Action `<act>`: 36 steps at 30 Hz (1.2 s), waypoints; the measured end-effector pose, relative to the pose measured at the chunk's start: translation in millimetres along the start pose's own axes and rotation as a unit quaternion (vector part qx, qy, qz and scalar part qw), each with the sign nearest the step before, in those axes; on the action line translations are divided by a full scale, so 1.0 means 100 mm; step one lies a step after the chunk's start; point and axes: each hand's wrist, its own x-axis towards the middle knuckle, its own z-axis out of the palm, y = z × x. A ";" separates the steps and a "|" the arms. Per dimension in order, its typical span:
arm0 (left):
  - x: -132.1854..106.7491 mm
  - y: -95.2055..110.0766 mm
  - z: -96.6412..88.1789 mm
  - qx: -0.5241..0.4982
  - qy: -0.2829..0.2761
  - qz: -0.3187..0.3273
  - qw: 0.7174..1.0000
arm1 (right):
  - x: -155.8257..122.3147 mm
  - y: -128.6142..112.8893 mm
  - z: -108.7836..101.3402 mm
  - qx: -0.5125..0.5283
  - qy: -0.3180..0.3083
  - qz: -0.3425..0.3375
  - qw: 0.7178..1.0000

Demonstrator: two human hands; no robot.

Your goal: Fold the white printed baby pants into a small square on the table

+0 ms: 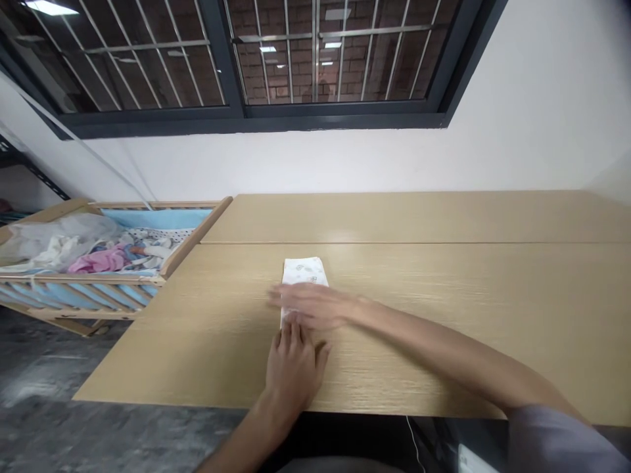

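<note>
Two bare hands are at one folded white cloth with a small faint print [303, 269], which lies flat on the wood-grain table [444, 295], left of the table's middle and well apart from the wooden crib [196, 238]. The right hand [315, 304] lies flat across the cloth's middle, fingers stretched out toward the left and not clenched; it is blurred, so I cannot tell whether it presses down or skims just above. The left hand [293, 368] is palm down, fingers forward and loosely together, fingertips at the cloth's near end, with no grip to be seen.

The likely trouble is slipping: thin fabric on a smooth top could skid or turn askew if the right palm drags sideways while the left fingertips bear too lightly. Uneven pressure could also ruck the layers or shift a fold.

The cloth's long axis appears to run away from the person, its narrow far edge facing the wall [315, 164] under the window. The near edge is hidden beneath the hands.
</note>
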 end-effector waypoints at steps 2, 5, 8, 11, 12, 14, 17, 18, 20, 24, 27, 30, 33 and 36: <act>-0.05 0.04 0.11 0.012 -0.003 -0.016 1.000 | 0.03 -0.02 0.17 0.034 -0.047 -0.031 0.998; -0.06 0.05 0.18 0.011 0.023 -0.025 0.999 | 0.06 0.19 0.31 0.032 -0.094 0.006 0.995; -0.06 0.02 0.19 0.014 0.053 -0.019 0.998 | 0.11 0.59 0.24 -0.018 -0.107 0.059 0.992; -0.08 0.00 0.18 0.014 0.061 -0.015 0.998 | 0.18 1.01 0.08 -0.065 -0.083 0.108 0.989; -0.08 0.00 0.18 0.014 0.060 -0.015 0.998 | 0.20 1.12 0.03 -0.075 -0.073 0.128 0.986; -0.09 0.00 0.19 0.018 0.060 -0.013 0.998 | 0.22 1.27 -0.02 -0.087 -0.069 0.162 0.980; -0.07 -0.03 0.19 0.022 0.056 -0.005 0.998 | 0.20 1.27 -0.03 -0.102 -0.051 0.173 0.978; -0.06 -0.07 0.18 0.015 0.052 0.001 0.999 | 0.18 1.21 -0.04 -0.107 -0.029 0.168 0.980; -0.02 -0.20 0.14 -0.017 0.036 0.022 0.999 | 0.11 1.00 -0.09 -0.113 0.030 0.160 0.980; 0.10 -0.61 -0.01 -0.113 -0.017 0.068 0.991 | -0.16 0.40 -0.23 -0.094 0.070 0.148 0.982; 0.18 -0.87 -0.11 -0.141 -0.029 0.080 0.986 | -0.43 0.01 -0.20 -0.091 -0.002 0.138 0.986; 0.23 -0.97 -0.15 -0.145 -0.043 0.106 0.983 | -0.68 -0.19 -0.06 -0.157 -0.024 0.139 0.977; 0.30 -0.95 -0.14 -0.144 -0.061 0.107 0.982 | -0.82 -0.24 0.04 -0.191 0.007 0.166 0.968; 0.43 -0.92 -0.13 -0.153 -0.048 0.102 0.982 | -0.83 -0.25 0.00 -0.144 0.050 0.226 0.962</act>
